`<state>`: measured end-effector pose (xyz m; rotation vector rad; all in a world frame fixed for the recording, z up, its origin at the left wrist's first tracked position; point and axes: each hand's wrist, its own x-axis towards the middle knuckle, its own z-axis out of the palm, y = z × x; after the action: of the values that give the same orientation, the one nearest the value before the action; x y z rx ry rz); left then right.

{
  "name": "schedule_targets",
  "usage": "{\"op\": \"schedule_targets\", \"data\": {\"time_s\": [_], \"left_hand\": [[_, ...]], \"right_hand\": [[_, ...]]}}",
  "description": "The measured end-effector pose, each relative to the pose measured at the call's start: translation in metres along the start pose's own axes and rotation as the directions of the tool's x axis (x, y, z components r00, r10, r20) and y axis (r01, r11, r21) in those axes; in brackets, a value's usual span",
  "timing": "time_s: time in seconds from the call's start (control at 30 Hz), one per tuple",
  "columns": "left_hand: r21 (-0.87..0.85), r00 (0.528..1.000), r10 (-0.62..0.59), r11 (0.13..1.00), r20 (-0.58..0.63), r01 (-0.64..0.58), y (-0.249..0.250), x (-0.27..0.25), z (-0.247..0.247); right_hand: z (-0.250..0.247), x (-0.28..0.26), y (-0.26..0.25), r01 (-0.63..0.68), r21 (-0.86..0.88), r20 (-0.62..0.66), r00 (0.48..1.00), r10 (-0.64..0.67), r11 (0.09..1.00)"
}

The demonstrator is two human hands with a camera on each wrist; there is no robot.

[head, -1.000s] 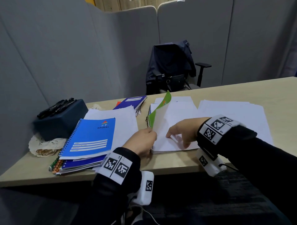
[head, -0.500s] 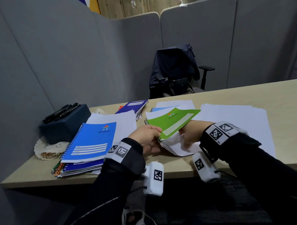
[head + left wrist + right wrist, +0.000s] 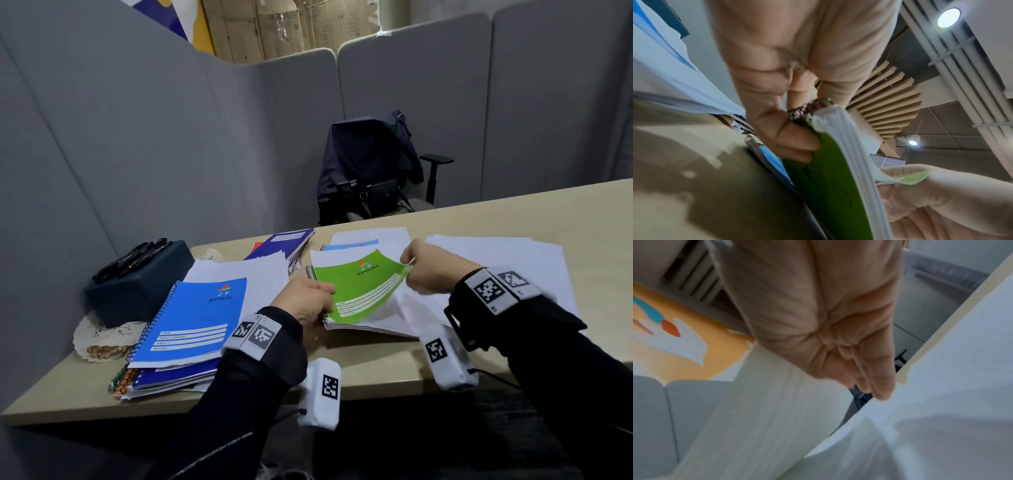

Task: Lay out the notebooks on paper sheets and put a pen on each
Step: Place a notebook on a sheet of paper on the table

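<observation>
A green spiral notebook (image 3: 359,287) is held slightly above the desk, over white paper sheets (image 3: 496,260). My left hand (image 3: 308,301) grips its near spiral corner, thumb on the green cover (image 3: 830,186). My right hand (image 3: 424,270) pinches the far right corner of the cover, which bows upward over the white pages (image 3: 760,410). A blue notebook (image 3: 198,318) lies on a sheet atop a stack at the left. Black pens (image 3: 133,258) lie on a dark box at the far left.
A purple notebook (image 3: 291,240) and a light blue one (image 3: 349,246) lie at the back of the desk (image 3: 548,212). A lace doily (image 3: 99,337) sits under the dark box (image 3: 137,287). An office chair (image 3: 373,174) with a jacket stands behind, grey partitions all round.
The green cover, standing open a second ago, has been swung shut over the pages. Both hands now hold the notebook and have raised it off the sheets.
</observation>
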<state>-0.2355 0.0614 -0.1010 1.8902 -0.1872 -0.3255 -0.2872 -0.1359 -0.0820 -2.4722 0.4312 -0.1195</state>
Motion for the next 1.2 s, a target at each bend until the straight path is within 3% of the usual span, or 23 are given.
{"op": "schedule_targets", "data": {"time_s": [0.07,0.27,0.37,0.47,0.53,0.63,0.73,0.83,1.03,1.1,1.17,1.2], "left_hand": [[-0.036,1.0,0.014,0.999,0.004,-0.013,0.007,0.0,0.0],[-0.152,0.998,0.058,0.987,-0.005,-0.058,0.026,0.008,-0.004],[-0.199,0.996,0.085,0.976,-0.019,-0.087,0.034,0.01,-0.009],[-0.222,0.994,0.102,0.969,-0.045,-0.11,0.042,0.015,-0.013],[-0.217,0.991,0.12,0.967,-0.06,-0.13,0.049,0.016,-0.013],[-0.239,0.987,0.146,0.958,-0.06,-0.156,0.058,0.018,-0.011],[-0.301,0.983,0.176,0.936,-0.043,-0.181,0.068,0.014,-0.009],[-0.339,0.978,0.204,0.918,-0.037,-0.204,0.075,0.013,-0.011],[-0.363,0.969,0.248,0.901,-0.012,-0.236,0.078,0.018,-0.03],[-0.247,0.976,0.216,0.945,-0.022,-0.215,0.073,0.02,-0.043],[0.095,0.972,0.216,0.974,-0.091,-0.207,0.064,0.021,-0.063],[0.283,0.966,0.227,0.941,-0.126,-0.184,0.057,0.021,-0.074]], "right_hand": [[-0.012,-0.007,-0.002,0.016,0.034,-0.099,0.995,-0.012,0.999],[-0.017,-0.032,-0.029,0.175,-0.064,-0.205,0.961,-0.185,0.982],[-0.021,-0.034,-0.033,0.159,-0.158,-0.353,0.912,-0.206,0.975],[-0.03,-0.037,-0.035,0.115,-0.266,-0.396,0.892,-0.217,0.957],[-0.03,-0.039,-0.037,0.179,-0.255,-0.375,0.887,-0.268,0.95],[-0.018,-0.042,-0.043,0.308,-0.165,-0.211,0.917,-0.339,0.937],[-0.002,-0.03,-0.04,0.301,-0.331,-0.104,0.93,-0.352,0.894],[0.004,-0.014,-0.038,0.292,-0.482,-0.151,0.901,-0.407,0.826],[-0.01,0.005,-0.052,0.295,-0.544,-0.24,0.842,-0.483,0.785],[-0.016,0.016,-0.059,0.258,-0.572,-0.283,0.829,-0.483,0.779],[-0.022,0.028,-0.066,0.233,-0.591,-0.328,0.805,-0.494,0.772],[-0.023,0.036,-0.069,0.229,-0.596,-0.34,0.797,-0.5,0.77]]}}
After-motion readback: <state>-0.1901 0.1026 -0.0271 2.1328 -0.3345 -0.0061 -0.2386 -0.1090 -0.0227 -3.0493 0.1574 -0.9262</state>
